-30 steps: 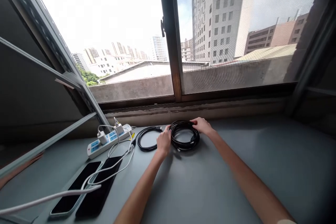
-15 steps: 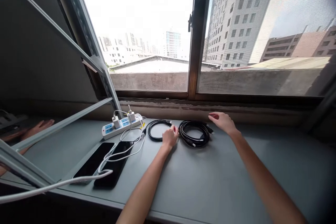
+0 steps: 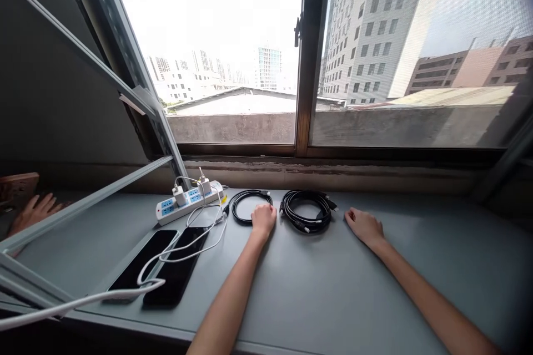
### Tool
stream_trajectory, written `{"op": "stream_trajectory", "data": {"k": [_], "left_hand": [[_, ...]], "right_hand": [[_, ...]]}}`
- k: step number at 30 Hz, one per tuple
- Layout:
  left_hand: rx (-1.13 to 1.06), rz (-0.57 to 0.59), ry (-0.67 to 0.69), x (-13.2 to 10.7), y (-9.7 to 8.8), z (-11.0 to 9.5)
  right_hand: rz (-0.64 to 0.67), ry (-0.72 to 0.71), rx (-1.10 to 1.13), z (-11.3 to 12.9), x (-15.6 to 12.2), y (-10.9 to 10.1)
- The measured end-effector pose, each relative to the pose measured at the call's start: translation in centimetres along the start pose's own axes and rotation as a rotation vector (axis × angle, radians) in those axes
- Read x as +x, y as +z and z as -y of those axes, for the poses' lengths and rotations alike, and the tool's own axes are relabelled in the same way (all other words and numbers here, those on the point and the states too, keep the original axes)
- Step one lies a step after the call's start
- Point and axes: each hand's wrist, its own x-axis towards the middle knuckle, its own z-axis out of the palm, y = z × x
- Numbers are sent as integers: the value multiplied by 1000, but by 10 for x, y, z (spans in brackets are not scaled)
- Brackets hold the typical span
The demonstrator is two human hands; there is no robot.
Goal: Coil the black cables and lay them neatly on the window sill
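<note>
Two coils of black cable lie on the grey table (image 3: 333,288) near the window. My left hand (image 3: 263,217) rests with its fingers curled at the near right edge of the smaller coil (image 3: 245,203); I cannot make out whether it grips the cable. The thicker coil (image 3: 307,209) lies just to the right of that hand. My right hand (image 3: 364,226) lies flat on the table to the right of the thicker coil, fingers stretched out, holding nothing and apart from the cable.
A white power strip (image 3: 189,202) with two chargers sits at the left, with white cables running to two dark phones (image 3: 160,263) near the table's front edge. A metal frame (image 3: 83,205) slants across the left. Another person's hand (image 3: 33,212) shows at far left.
My right hand left the thicker coil, swung right and came down flat on the table. My left hand shifted from the thicker coil to the smaller one. The camera turned left.
</note>
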Motion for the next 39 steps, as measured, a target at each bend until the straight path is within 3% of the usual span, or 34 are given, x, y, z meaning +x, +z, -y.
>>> {"op": "stream_trajectory", "data": {"k": [18, 39], "left_hand": [[2, -64, 42, -2, 3, 1], [-16, -19, 93, -4, 2, 2]], "right_hand": [[-22, -70, 35, -4, -4, -5], [-8, -103, 56, -5, -5, -5]]}}
